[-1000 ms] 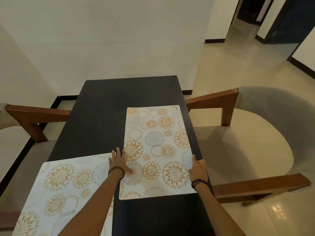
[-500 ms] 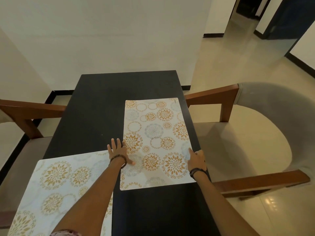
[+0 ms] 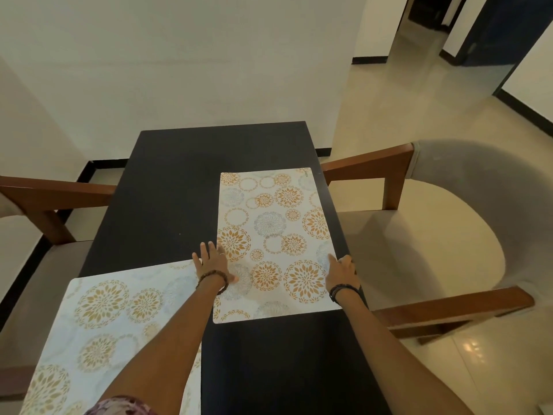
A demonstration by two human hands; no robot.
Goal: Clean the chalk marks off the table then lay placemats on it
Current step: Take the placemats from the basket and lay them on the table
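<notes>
A dark table carries two white placemats with orange and grey flower circles. The right placemat lies lengthwise along the table's right edge. My left hand rests flat on that mat's left edge, fingers straight. At the mat's right edge, by the table's rim, my right hand touches it with its fingers bent over the edge. The left placemat lies at the near left, partly under my left forearm. No chalk marks show on the bare tabletop.
A wooden armchair with a grey cushion stands close to the table's right side. Another chair's wooden arm borders the left side. A white wall closes the far end; tiled floor opens at the right.
The view has tilted and shifted a little. Both hands have stayed on the right placemat's edges, and my right hand's fingers have bent more over the rim.
</notes>
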